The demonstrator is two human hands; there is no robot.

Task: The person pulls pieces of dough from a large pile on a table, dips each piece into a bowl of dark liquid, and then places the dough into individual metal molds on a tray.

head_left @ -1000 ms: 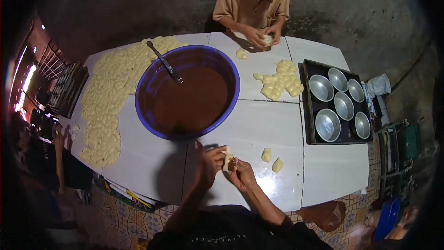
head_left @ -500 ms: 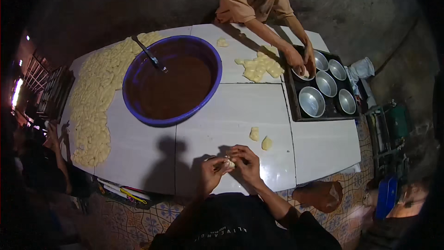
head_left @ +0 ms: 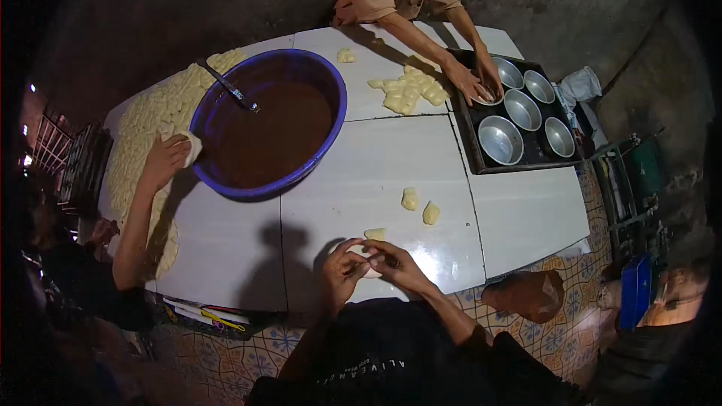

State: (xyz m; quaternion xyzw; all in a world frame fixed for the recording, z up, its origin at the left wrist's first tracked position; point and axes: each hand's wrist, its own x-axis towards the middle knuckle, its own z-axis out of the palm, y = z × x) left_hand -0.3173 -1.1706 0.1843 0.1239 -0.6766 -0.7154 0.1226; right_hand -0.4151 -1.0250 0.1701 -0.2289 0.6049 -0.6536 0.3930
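Note:
My left hand (head_left: 341,269) and my right hand (head_left: 401,265) meet near the front edge of the table, fingers pinched together on a pale piece of dough (head_left: 362,250). The fingers cover much of it. Just beyond my fingertips, a small yellowish dough lump (head_left: 374,234) lies on the white table. Two more lumps rest farther off to the right, one a dough piece (head_left: 409,199) and the other an oval dough piece (head_left: 431,213).
A purple-blue tub (head_left: 340,109) of brown filling holds a long-handled utensil (head_left: 229,86). Many dough pieces (head_left: 135,154) cover the table's left side. A co-worker's hands (head_left: 475,83) work in a round tin on a dark tray (head_left: 526,168). Another person's hand (head_left: 167,159) holds pale dough beside the tub.
A person's arm at the left has reached up to the tub's rim with pale dough. My hands keep hold of their piece, now flatter and wider. A dough lump now shows beyond my fingers.

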